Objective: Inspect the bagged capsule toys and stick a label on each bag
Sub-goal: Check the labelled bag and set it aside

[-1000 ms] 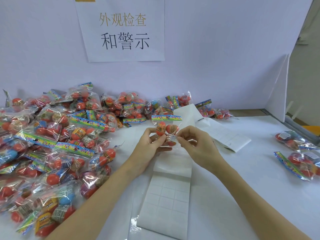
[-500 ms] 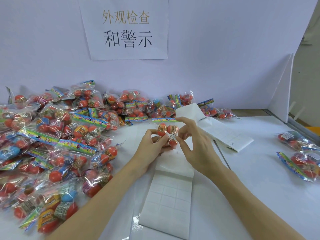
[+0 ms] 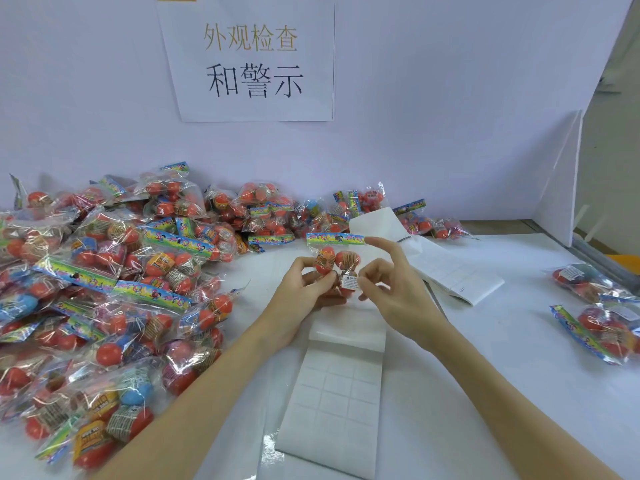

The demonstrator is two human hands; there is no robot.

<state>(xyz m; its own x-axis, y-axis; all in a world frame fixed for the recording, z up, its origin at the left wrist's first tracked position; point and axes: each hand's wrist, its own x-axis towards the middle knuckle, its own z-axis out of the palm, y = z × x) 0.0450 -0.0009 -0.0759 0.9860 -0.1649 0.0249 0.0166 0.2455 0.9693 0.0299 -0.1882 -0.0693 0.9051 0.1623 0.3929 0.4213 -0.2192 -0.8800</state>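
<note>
The bag (image 3: 335, 258) is held above the desk (image 3: 485, 358) in the grasping left hand (image 3: 304, 289); the right hand (image 3: 391, 289) pinches the label (image 3: 349, 282) against it. The crinkly film is judged light, slippery and soft, so support is best taken on the firm capsules.

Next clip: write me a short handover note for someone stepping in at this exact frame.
Left hand holds a bag of capsule toys upright above the label sheet.
Right hand pinches or presses a small white warning label at the bag's lower front; index finger raised.
Done: a few bags lie on the right, at least one labelled.
Left: press this label flat, set the bag aside, then work through the big pile on the left.
</note>
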